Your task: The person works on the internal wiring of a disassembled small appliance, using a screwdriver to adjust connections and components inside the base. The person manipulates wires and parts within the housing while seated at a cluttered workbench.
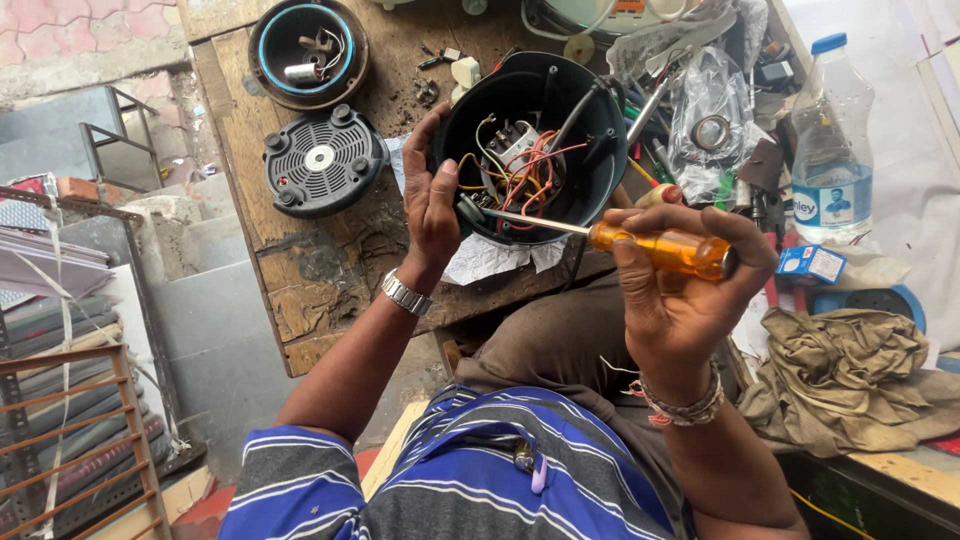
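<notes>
- Left hand (428, 205): fingers wrapped over the rim of the black appliance housing (590, 165) at its 9 o'clock edge, steadying it on the bench. Housing lies open side up, wiring (522, 170) exposed inside.
- Right hand (690, 290): fingers clamped round the orange handle of the screwdriver (655, 247); shaft runs toward 9 o'clock, tip just inside the housing near the lower rim.
- Judgement: tip should seat square in the fastener before any torque; keep shaft clear of red/yellow leads; left grip must stop the shell rotating.
- Wooden bench (300, 260): worn, cracked, dirty. Black vented cover (322, 160) at 9 o'clock of the housing, round base w/ parts (308, 45) at 10 o'clock.
- At 3 o'clock: clear plastic bottle (832, 150), loose tools, bags. Crumpled rag (850, 375) at 4 o'clock.
- Room: cluttered workshop, metal racks at far left.
</notes>
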